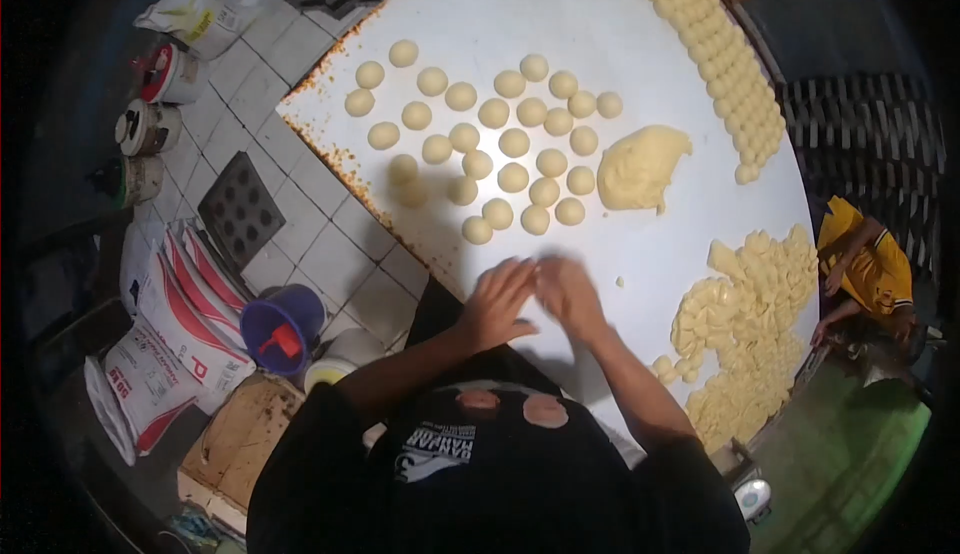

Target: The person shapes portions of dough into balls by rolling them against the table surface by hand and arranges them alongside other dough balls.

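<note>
My left hand (500,304) is over the near edge of the white table, its fingers stretched out together and the thumb apart. I see nothing in it, though its palm side is hidden. Close against its fingertips, my right hand (568,294) is blurred by motion, so its grip and anything under it cannot be made out. Beyond both hands lie several round dough balls (513,142) in loose rows. A larger smooth lump of dough (640,166) rests to their right. One tiny dough scrap (620,281) sits right of my right hand.
Piled dough pieces (745,319) cover the table's right side; rows of small dough balls (715,54) line its far right. Another person in a yellow shirt (868,259) is beyond the right edge. Left, on the tiled floor, stand a purple bucket (310,309), sacks (165,354) and a dark mould tray (240,212).
</note>
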Demonstrator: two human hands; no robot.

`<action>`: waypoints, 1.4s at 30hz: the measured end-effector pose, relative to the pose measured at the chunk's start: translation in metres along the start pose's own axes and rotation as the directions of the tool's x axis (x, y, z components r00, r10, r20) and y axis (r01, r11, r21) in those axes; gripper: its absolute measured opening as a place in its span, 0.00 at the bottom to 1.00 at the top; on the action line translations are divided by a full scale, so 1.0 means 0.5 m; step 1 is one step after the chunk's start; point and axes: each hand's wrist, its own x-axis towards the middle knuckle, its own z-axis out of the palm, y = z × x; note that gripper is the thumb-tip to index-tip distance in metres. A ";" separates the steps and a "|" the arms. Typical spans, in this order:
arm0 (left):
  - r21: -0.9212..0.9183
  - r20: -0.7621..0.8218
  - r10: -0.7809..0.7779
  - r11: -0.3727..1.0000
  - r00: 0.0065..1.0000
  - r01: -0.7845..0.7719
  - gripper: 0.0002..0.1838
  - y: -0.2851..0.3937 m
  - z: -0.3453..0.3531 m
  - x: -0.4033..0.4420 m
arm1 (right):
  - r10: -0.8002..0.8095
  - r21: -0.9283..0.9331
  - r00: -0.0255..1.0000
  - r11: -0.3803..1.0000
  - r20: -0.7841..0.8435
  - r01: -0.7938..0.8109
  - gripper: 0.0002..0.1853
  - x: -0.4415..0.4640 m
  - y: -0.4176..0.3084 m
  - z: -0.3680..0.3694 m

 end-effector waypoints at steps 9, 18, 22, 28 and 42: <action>0.124 -0.106 -0.180 0.973 0.978 0.192 0.28 0.058 -0.016 -0.193 | -0.225 -0.123 0.954 0.971 -0.198 0.204 0.18 -0.137 0.113 0.143; 0.176 -0.177 -0.114 0.973 0.978 0.146 0.29 0.149 0.005 -0.230 | -0.102 -0.102 0.973 0.991 -0.209 0.082 0.15 -0.161 0.140 0.084; 0.199 -0.084 -0.195 0.958 0.977 0.208 0.26 0.151 0.013 -0.254 | -0.007 -0.265 0.939 0.960 -0.343 -0.090 0.12 -0.051 0.128 0.045; 0.210 -0.145 -0.274 0.931 0.951 0.300 0.24 0.169 0.006 -0.297 | 0.022 0.112 0.866 0.993 -0.500 0.039 0.13 -0.117 0.111 0.150; 0.014 0.031 0.052 0.999 0.998 -0.053 0.21 -0.020 0.051 -0.087 | 0.247 -0.226 0.924 0.957 0.291 -0.185 0.25 -0.063 0.019 -0.026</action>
